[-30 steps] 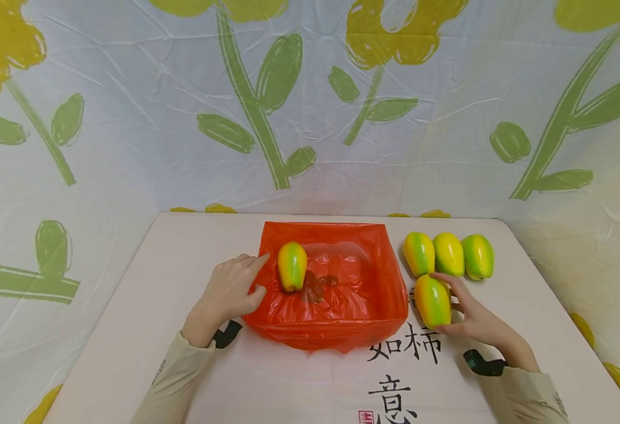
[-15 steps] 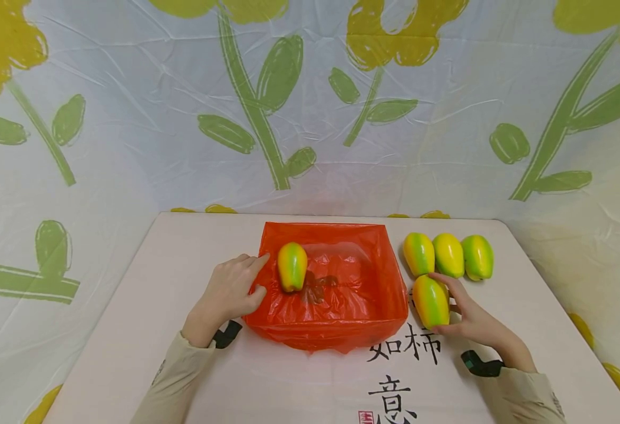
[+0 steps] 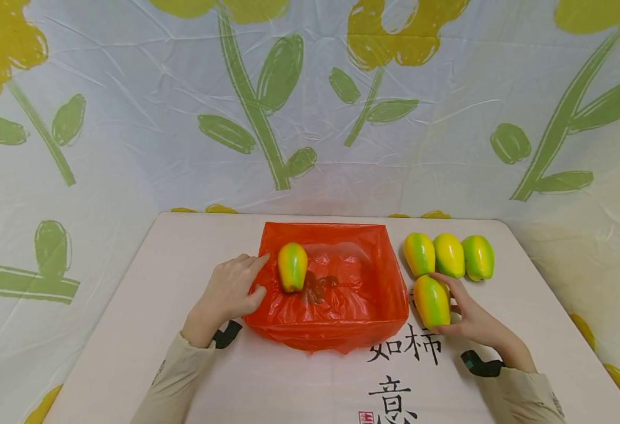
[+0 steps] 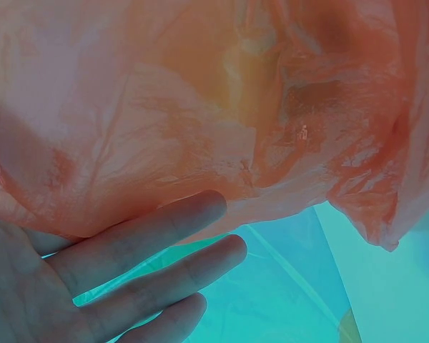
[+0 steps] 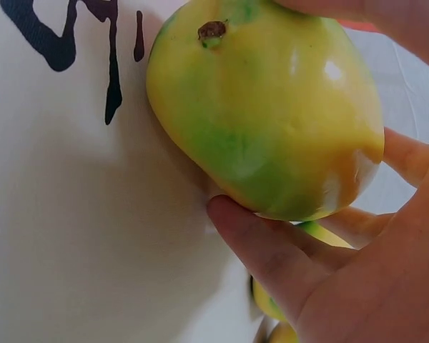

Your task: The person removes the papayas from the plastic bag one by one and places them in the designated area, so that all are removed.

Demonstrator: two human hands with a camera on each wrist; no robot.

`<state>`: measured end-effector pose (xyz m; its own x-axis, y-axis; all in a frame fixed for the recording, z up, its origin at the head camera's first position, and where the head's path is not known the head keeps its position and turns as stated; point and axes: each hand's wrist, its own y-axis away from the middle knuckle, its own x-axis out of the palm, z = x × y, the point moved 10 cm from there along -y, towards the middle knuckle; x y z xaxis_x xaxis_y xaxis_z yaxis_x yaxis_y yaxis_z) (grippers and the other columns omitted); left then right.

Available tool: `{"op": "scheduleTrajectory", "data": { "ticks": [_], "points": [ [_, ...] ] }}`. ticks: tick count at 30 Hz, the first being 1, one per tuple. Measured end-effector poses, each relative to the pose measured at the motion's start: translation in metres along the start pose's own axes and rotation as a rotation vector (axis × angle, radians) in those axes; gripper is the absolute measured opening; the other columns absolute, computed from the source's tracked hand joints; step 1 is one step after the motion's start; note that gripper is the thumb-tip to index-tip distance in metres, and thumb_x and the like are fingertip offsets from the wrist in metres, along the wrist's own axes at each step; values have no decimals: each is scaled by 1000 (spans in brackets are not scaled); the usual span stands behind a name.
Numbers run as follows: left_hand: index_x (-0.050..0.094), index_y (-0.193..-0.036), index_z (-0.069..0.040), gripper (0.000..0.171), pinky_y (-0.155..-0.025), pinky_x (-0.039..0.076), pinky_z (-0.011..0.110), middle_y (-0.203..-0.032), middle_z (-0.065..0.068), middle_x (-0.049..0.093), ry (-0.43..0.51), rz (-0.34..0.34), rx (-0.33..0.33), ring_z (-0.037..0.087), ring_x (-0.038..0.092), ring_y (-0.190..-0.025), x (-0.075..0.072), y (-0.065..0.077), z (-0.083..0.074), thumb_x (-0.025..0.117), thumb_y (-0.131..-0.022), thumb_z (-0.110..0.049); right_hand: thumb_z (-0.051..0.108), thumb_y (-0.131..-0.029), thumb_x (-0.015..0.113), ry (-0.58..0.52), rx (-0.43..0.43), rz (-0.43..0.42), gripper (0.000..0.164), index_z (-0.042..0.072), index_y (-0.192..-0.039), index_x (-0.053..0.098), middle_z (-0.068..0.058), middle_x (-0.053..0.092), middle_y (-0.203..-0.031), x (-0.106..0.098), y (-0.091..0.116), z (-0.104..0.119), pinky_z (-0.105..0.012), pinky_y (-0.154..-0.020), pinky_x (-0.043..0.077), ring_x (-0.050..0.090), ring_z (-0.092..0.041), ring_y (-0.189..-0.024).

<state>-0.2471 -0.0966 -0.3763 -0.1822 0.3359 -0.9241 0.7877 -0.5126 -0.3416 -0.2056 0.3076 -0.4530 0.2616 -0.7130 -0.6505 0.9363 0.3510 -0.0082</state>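
Observation:
A red plastic bag (image 3: 336, 327) stands on the table with its wide, squarish mouth facing up. One yellow-green papaya (image 3: 292, 267) lies inside, towards the left. My left hand (image 3: 228, 288) is at the bag's left side, index fingertip at the rim. In the left wrist view its straight fingers (image 4: 164, 218) lie along the outside of the thin plastic (image 4: 150, 143). My right hand (image 3: 471, 315) grips another papaya (image 3: 432, 301) to the right of the bag, thumb on the near end and fingers round the far side. The right wrist view shows this papaya (image 5: 272, 114) with its brown stem spot, close over the table surface.
Three more papayas (image 3: 449, 255) lie in a row at the back right, just beyond the gripped one. Black brushed characters (image 3: 392, 400) mark the pale tabletop (image 3: 145, 330). A flower-patterned cloth (image 3: 320, 153) hangs around the back and sides.
My right hand and its papaya have shifted very slightly left. The left hand and the bag have stayed where they were.

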Motion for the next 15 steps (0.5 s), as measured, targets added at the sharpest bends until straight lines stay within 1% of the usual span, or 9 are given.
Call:
{"op": "scheduleTrajectory", "data": {
  "ticks": [4,10,15],
  "points": [
    [64,-128,0,55,-74,58,43,-106,12,72,-3,-2,3,27,66,-96,0,0,0,60,-78,-22,11,-70,86,15,7,-3,107,13,-154,20,-17,24,-151,-1,0,0,-72,-87,42,33,-32,-122],
    [64,-128,0,55,-73,58,43,-106,12,72,-3,-2,2,27,65,-96,-1,0,0,60,-78,-22,10,-69,86,11,16,-3,108,10,-154,19,-19,23,-151,-3,2,1,-74,-88,41,32,-36,-124],
    [64,-128,0,55,-73,58,43,-106,12,72,-3,-3,3,27,65,-95,-1,0,0,61,-77,-22,10,-70,86,18,10,-3,107,9,-154,19,-19,22,-151,-5,2,4,-74,-87,41,32,-37,-124]
  ]
}}
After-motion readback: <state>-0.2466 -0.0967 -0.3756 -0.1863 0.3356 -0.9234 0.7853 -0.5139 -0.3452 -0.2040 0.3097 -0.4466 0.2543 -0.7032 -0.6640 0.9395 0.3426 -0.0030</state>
